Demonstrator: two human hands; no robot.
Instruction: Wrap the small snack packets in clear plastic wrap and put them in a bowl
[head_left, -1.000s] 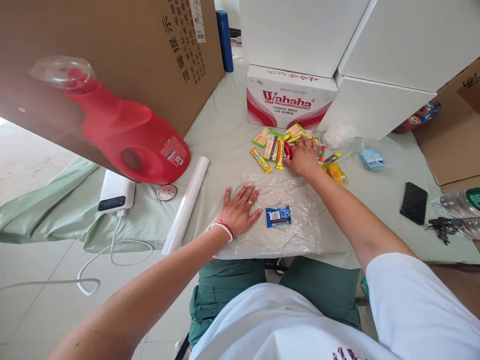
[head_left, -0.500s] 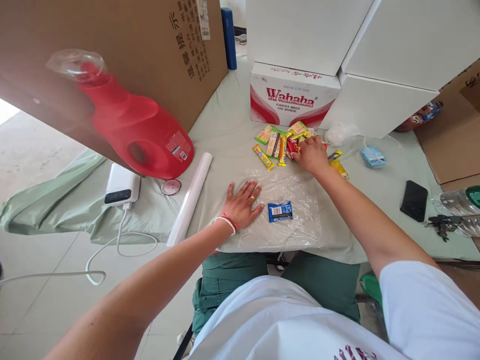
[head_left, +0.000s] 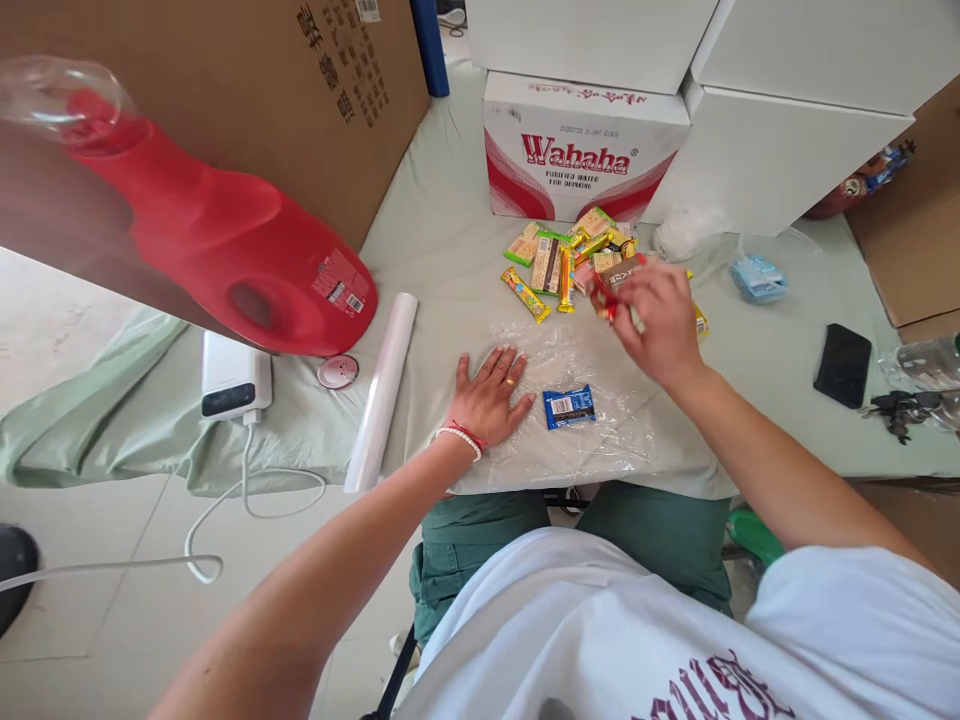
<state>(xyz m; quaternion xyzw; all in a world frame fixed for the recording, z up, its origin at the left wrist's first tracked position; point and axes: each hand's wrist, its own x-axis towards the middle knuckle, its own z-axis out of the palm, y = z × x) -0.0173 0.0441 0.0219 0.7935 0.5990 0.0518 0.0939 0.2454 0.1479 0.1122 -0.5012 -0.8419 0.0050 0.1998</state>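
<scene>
My left hand (head_left: 491,398) lies flat with fingers spread on the left side of a sheet of clear plastic film (head_left: 615,440). On that film, just right of the hand, rests a small blue snack packet (head_left: 569,406). My right hand (head_left: 660,318) is closed on a red-wrapped snack (head_left: 602,297), held above the near side of a pile of snacks; its outline is blurred. In the pile are yellow-wrapped bars (head_left: 566,280), a brown-and-cream bar (head_left: 550,264) and green-edged packets (head_left: 523,243).
A Wahaha carton (head_left: 585,150) stands behind the pile. To the left are a plastic film roll (head_left: 382,390), a red jug (head_left: 255,250) and a white power bank (head_left: 234,370) with a cable. A black phone (head_left: 843,365) and blue packet (head_left: 757,277) lie right.
My right hand has lifted from the pile and come nearer, with a red-wrapped snack in its fingers. My left hand stays flat on the film. The camera view has shifted slightly.
</scene>
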